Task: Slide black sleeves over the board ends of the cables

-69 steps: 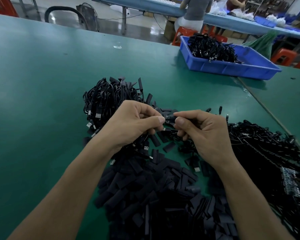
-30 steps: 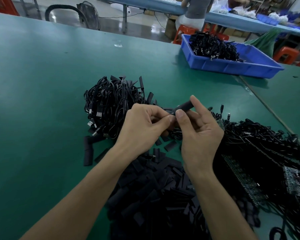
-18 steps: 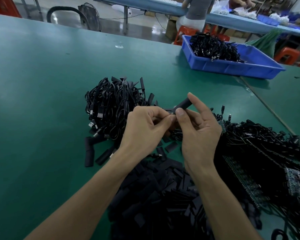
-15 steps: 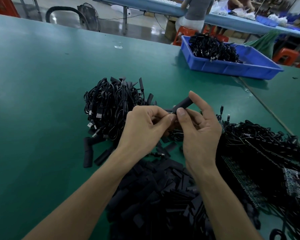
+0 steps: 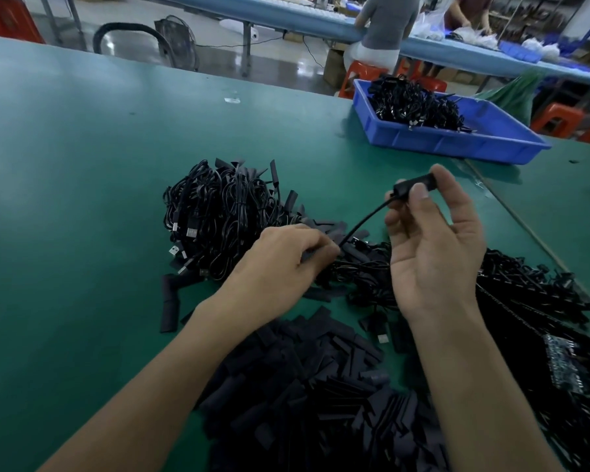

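My right hand is raised above the green table and pinches a black sleeve between thumb and index finger. A thin black cable runs from the sleeve down to my left hand, which pinches the cable low over the pile. Loose black sleeves lie heaped in front of me. A tangle of sleeved cables with USB plugs sits behind my left hand. More cables with bare green boards lie on the right.
A blue tray holding black cables stands at the back right. Two stray sleeves lie left of the pile. A table seam runs along the right. People work at a bench behind, with orange stools and a fan.
My hands have parted. The right hand rose to the right with the sleeve, and the left hand dropped toward the pile, stretching the cable between them.
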